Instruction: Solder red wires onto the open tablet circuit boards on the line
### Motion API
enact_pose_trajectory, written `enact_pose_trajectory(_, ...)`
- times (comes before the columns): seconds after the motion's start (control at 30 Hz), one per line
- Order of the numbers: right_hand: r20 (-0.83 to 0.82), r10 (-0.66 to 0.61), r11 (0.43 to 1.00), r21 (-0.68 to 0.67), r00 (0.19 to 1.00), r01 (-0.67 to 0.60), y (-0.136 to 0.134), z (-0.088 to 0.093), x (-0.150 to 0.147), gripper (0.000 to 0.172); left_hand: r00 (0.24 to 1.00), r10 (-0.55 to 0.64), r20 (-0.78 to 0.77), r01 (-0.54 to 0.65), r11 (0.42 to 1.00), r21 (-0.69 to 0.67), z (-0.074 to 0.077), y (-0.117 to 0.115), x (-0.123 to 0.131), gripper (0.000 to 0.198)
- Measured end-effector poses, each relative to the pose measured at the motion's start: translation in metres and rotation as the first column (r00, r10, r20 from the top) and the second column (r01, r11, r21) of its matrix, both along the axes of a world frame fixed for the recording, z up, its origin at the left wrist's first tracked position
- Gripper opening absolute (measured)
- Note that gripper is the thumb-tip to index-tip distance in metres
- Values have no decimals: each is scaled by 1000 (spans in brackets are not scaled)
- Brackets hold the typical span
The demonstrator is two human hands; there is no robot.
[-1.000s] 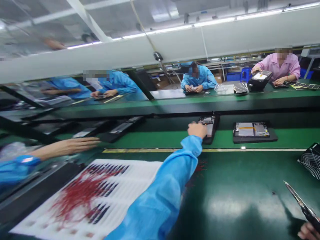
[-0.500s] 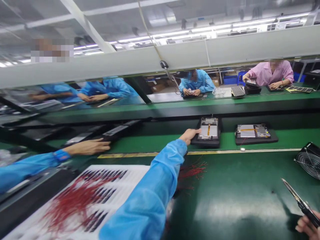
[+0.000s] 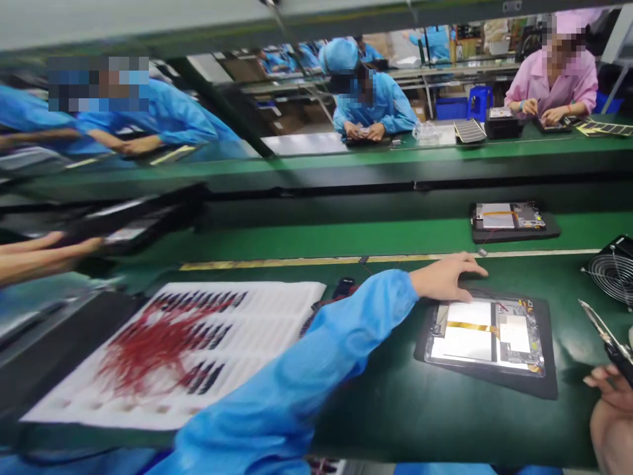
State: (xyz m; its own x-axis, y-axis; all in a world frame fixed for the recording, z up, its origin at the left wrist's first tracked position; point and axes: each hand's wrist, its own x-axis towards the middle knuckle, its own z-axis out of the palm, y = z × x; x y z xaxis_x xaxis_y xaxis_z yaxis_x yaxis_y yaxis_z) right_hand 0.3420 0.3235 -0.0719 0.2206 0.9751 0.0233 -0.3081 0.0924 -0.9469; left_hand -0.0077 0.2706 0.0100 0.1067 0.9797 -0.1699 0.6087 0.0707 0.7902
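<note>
L hand [image 3: 445, 278] of the person at this bench is spread flat, palm down, in a blue sleeve [image 3: 316, 343], fingers resting at far edge of the black mat [image 3: 546, 369], not pinching anything. On that mat, just below the fingers, lies an opened tablet [image 3: 484, 336], face down, back off, w/ gold tape strip [image 3: 472, 326] across its middle & circuit board on the right end. It sits on the near green bench [image 3: 445, 422], right of centre.

R hand [image 3: 610, 389] is at the right edge, partly cut off, fingers curled round the black grip of a pointed steel tool [image 3: 606, 343], exact kind hard to tell. Tool tip points up & left, near the mat's right side, not touching the tablet.

Right of the mat, a wire-guarded fan [image 3: 613, 270]. Left of the L hand, a white foam tray [image 3: 163, 343] w/ black slots holds a tangle of red wires [image 3: 158, 343]. Beyond the yellow line [image 3: 306, 261], a 2nd opened tablet [image 3: 507, 216] sits on a black mat on the far green belt. Far left, a co-worker's hand [image 3: 44, 251] is near a black tablet holder [image 3: 133, 218]. Across the line, co-workers in a blue smock [image 3: 376, 105] & a pink smock [image 3: 554, 79] work at their bench.
</note>
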Motion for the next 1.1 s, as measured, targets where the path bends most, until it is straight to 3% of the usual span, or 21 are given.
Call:
enact_pose_trajectory(0.1, -14, 28, 999, 37, 1000, -28, -2, 1, -1, 31, 999, -29, -46, 35, 990, 133, 16, -56, 25, 35)
enact_pose_trajectory(0.17, -17, 53, 997, 57, 998, -52, -4, 3, 0, 33, 975, -130, -182, 171, 958, 232, 19, -97, 38, 36)
enact_pose_trajectory(0.27, 0, 86, 991, 99, 996, -85, -7, 6, 0, 35, 880, -92, -466, 272, 902, 336, 4, -138, 51, 23)
enact_pose_trajectory(0.33, 25, 104, 984, 141, 994, -106, -10, 8, -1, 34, 853, -10, -522, 263, 871, 414, -13, -147, 57, 16)
enact_pose_trajectory(0.43, 80, 166, 966, 189, 983, -178, -16, 9, -4, 32, 897, 82, -434, 196, 807, 557, -30, -139, 68, 12)
enact_pose_trajectory(0.57, 200, 285, 925, 199, 937, -324, -31, 16, -13, 33, 949, 228, -219, -23, 741, 671, -33, -114, 96, 9)
enact_pose_trajectory(0.7, 475, 421, 811, 186, 773, -555, -46, 33, -22, 27, 957, 264, -118, -113, 717, 687, -33, -91, 122, 8)
enact_pose_trajectory(0.77, 530, 471, 754, 173, 705, -634, -52, 40, -27, 29, 957, 276, -88, -143, 716, 683, -33, -85, 128, 6)
enact_pose_trajectory(0.87, 536, 518, 719, 149, 667, -679, -56, 46, -36, 32, 952, 297, -67, -173, 708, 685, -31, -81, 131, 4)
enact_pose_trajectory(1.1, 544, 483, 737, 172, 687, -654, -57, 49, -50, 31, 954, 295, -59, -188, 736, 650, -25, -84, 131, 8)
